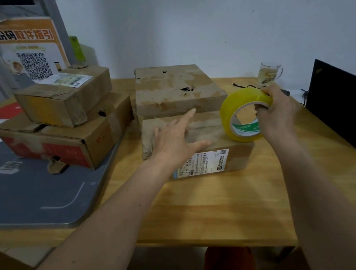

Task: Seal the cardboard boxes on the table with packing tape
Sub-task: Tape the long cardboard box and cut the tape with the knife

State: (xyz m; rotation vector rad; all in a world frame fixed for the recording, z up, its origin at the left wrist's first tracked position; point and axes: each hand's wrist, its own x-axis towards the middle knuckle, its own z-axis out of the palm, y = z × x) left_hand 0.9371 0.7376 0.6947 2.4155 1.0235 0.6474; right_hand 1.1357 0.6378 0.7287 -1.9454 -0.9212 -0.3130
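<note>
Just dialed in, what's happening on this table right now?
A person is taping up cardboard boxes. The right hand grips a yellow tape roll standing on the right end of the near box, while the left hand lies flat and open on that box's top. A bigger box sits just behind it, and two more boxes are stacked to the left.

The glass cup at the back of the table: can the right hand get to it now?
Probably not yet: the right hand grips the yellow tape roll. The glass cup stands just behind, unblocked.
</note>
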